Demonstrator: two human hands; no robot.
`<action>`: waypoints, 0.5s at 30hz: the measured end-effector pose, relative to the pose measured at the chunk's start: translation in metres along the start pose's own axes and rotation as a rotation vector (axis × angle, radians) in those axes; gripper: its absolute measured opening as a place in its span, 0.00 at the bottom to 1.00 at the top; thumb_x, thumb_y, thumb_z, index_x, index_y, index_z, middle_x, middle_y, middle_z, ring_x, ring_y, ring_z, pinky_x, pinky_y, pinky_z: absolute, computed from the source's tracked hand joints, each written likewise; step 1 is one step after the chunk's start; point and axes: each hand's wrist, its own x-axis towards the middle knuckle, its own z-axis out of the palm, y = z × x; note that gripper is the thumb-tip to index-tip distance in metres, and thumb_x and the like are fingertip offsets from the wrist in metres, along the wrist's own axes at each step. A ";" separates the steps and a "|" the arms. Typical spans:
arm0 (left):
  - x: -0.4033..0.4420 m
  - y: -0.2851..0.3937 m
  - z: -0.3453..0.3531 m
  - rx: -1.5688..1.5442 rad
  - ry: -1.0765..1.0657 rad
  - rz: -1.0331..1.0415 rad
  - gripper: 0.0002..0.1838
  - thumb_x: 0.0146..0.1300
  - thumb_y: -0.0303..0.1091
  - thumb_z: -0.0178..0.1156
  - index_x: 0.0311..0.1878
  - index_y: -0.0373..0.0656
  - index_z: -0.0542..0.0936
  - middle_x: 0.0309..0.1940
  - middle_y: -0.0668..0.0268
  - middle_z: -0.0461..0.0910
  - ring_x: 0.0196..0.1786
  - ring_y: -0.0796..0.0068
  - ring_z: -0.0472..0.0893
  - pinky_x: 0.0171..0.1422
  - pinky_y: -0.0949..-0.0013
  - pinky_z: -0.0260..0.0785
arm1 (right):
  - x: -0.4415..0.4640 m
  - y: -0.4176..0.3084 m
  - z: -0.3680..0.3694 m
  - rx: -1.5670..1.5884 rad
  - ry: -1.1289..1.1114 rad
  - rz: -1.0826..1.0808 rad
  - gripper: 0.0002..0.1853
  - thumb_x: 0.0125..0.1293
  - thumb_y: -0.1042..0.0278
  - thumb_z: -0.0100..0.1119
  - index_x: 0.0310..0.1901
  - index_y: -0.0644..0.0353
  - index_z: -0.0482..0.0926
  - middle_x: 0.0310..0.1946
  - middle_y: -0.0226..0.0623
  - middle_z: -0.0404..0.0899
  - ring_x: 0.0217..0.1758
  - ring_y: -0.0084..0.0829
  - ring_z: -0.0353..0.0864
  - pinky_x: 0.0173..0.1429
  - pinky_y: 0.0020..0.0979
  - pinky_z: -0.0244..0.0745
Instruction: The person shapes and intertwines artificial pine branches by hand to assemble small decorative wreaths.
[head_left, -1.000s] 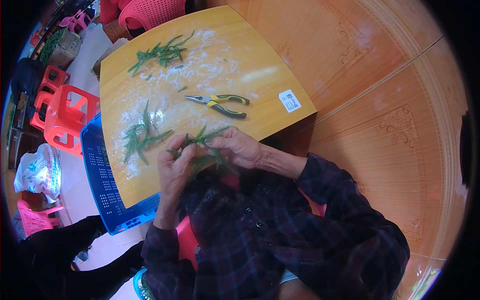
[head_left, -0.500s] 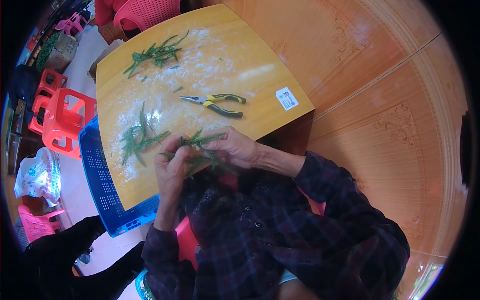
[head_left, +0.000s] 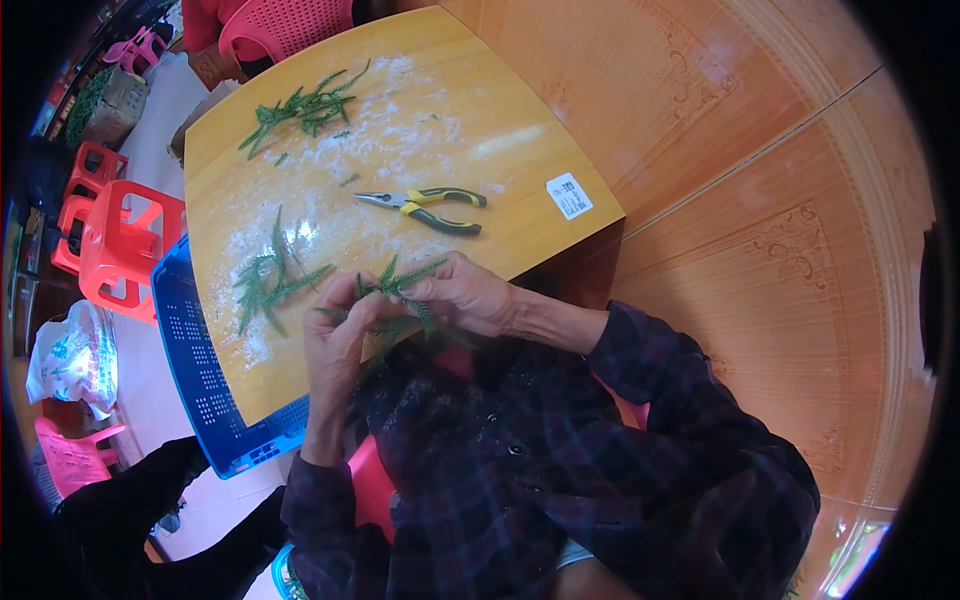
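Between both hands is a green artificial pine sprig point(head_left: 408, 292) with several needled branches, held just above the table's near edge. My left hand point(head_left: 338, 325) pinches it from the left, thumb and fingers closed. From the other side my right hand point(head_left: 468, 295) grips it with thumb and forefinger near its middle. Some lower branches hang in shadow and are partly hidden by the fingers. To the left of my hands lies another green sprig point(head_left: 272, 275) on the table. Beyond them rest long-nose pliers point(head_left: 425, 207) with yellow and black handles, jaws pointing left.
White flakes and a pile of green sprigs point(head_left: 305, 108) lie on the yellow table point(head_left: 540, 140), with a white label point(head_left: 569, 196) at its right. A blue crate point(head_left: 205, 380) and red stools point(head_left: 125, 245) stand to the left. A wood-panelled wall point(head_left: 720, 200) is at right.
The view has shifted slightly, so the table and its things appear a little further left. Both hands keep their hold on the sprig, with only slight finger movement.
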 end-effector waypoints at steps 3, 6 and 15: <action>0.002 0.000 0.000 0.042 -0.022 0.021 0.08 0.60 0.25 0.55 0.42 0.36 0.74 0.33 0.67 0.79 0.36 0.80 0.77 0.43 0.77 0.70 | -0.001 -0.003 0.009 -0.012 0.035 0.008 0.08 0.62 0.65 0.59 0.34 0.61 0.81 0.19 0.22 0.73 0.16 0.11 0.61 0.20 0.17 0.52; 0.002 -0.003 -0.001 0.032 -0.030 0.010 0.07 0.60 0.25 0.54 0.42 0.36 0.74 0.32 0.67 0.78 0.36 0.80 0.77 0.42 0.77 0.70 | -0.001 -0.002 0.005 -0.026 0.032 0.022 0.08 0.62 0.65 0.59 0.35 0.61 0.81 0.19 0.22 0.74 0.16 0.11 0.61 0.20 0.17 0.53; 0.002 0.002 0.008 -0.060 0.009 0.018 0.06 0.59 0.25 0.55 0.40 0.38 0.75 0.32 0.69 0.78 0.36 0.80 0.78 0.43 0.77 0.69 | -0.001 -0.003 0.003 -0.019 0.014 0.003 0.08 0.62 0.66 0.58 0.36 0.61 0.81 0.22 0.23 0.75 0.17 0.11 0.62 0.20 0.16 0.54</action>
